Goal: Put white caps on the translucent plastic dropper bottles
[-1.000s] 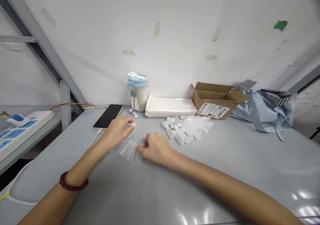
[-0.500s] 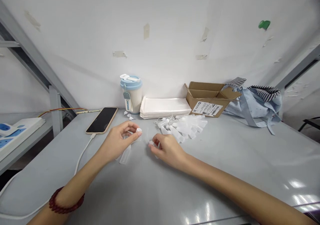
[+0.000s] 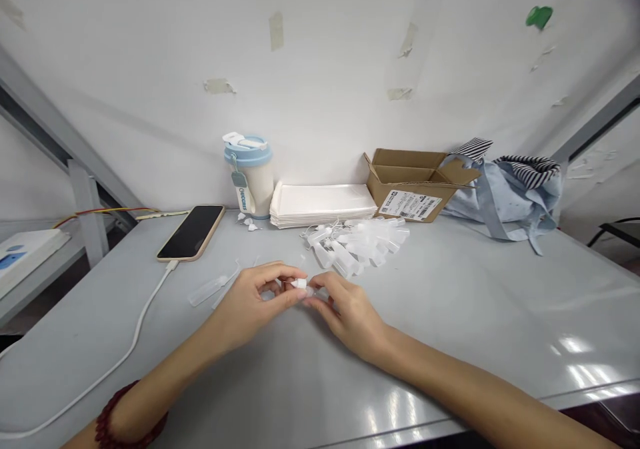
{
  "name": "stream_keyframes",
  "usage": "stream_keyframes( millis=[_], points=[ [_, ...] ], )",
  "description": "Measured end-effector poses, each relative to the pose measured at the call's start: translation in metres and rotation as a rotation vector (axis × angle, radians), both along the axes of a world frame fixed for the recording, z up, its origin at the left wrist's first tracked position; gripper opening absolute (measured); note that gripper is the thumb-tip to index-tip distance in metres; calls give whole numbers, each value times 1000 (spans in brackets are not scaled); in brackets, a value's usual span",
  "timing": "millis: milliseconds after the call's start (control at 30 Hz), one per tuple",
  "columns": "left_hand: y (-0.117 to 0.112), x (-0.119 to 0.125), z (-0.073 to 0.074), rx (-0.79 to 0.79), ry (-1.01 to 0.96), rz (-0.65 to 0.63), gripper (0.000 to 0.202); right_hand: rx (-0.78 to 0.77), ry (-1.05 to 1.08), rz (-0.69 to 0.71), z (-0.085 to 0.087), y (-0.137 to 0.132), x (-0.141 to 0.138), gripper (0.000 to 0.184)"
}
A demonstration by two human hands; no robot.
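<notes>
Bench: a glossy grey bench (image 3: 280, 389) is carrying the things below; clock directions are running from the gap between the hands, twelve facing the white wall (image 3: 330, 69).
Phone: a black-screened phone in a tan case (image 3: 193, 232) is lying at ten o'clock, a white charging cable (image 3: 143, 312) meeting its near end.
Loose bottles: slim translucent plastic bottles (image 3: 206, 292) are lying at nine o'clock, beside the left hand (image 3: 254, 300).
Cup: a cream cup with a light-blue lid (image 3: 257, 181) is standing at eleven.
Left fingers: they are pinching a small white plastic cap (image 3: 300, 283).
Held bottle: a small translucent bottle (image 3: 311, 292) is lying at about four o'clock from cap and left fingers, its long axis seemingly running nine to three, neck toward nine; whether cap and neck are touching, I cannot tell.
Right fingers: the right hand (image 3: 357, 316), nearer this bottle, is gripping it and hiding most of its body.
Pile: more translucent bottles (image 3: 357, 244) are lying between one and two.
Box: an open brown cardboard box (image 3: 373, 174) is standing at two.
</notes>
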State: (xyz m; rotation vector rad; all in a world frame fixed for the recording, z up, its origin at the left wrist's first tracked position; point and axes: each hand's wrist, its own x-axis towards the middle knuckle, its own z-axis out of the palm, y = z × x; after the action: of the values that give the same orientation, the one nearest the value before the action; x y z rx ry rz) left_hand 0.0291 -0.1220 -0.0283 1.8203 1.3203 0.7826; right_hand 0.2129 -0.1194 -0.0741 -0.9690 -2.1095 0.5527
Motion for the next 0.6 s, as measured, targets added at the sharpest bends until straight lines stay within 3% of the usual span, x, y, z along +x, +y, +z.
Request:
stream_keyframes(
  millis=[133,300,433,600],
  points=[
    [0,2,0,-19,53,-50,21,-1,-8,8,-4,1,1,10],
    [1,3,-2,-94,38,39,24,-32,-14,7,-7,2,2,17],
    [1,2,-5,-172,-8,40,24,-58,-43,-2,-6,1,1,21],
    [1,2,-11,-37,69,13,22,-98,-101,-12,-5,4,1,21]
  ],
)
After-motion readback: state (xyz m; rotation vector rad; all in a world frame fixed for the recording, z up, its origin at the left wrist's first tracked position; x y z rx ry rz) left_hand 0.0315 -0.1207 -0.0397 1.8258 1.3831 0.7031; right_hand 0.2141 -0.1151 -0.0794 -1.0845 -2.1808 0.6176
